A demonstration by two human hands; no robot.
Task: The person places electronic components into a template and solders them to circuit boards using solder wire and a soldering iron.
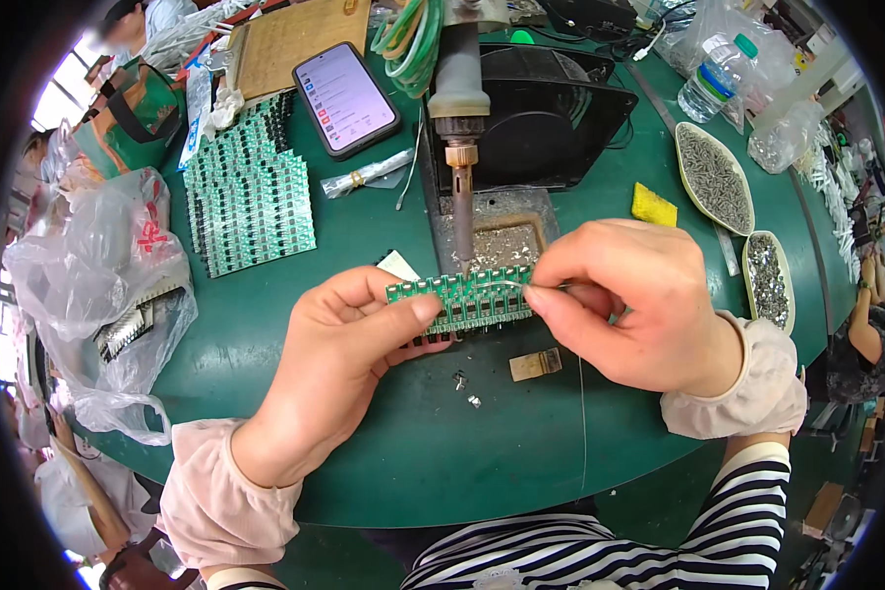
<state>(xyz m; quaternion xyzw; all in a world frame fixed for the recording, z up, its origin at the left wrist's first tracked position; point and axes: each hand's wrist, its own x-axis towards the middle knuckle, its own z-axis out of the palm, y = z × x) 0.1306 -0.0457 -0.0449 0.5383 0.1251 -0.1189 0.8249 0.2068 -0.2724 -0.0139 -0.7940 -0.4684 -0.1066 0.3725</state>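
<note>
My left hand [349,329] grips the left end of a green circuit board strip [472,313], its thumb on the face. At the strip's right end my right hand [619,295] pinches a thin solder wire [506,284], which lies across the board's upper part. A length of wire also hangs below this hand. An upright soldering iron [464,202] points down at the strip's far edge; whether its tip touches the board I cannot tell. Behind the strip is a metal tray [509,221] with solder bits.
Stacked circuit boards [251,192], a phone [344,98] and a plastic bag [98,265] lie left. A black fan [551,118] stands behind the iron. On the right are a yellow sponge [654,206], two dishes of small metal parts [715,177] and a bottle [713,84].
</note>
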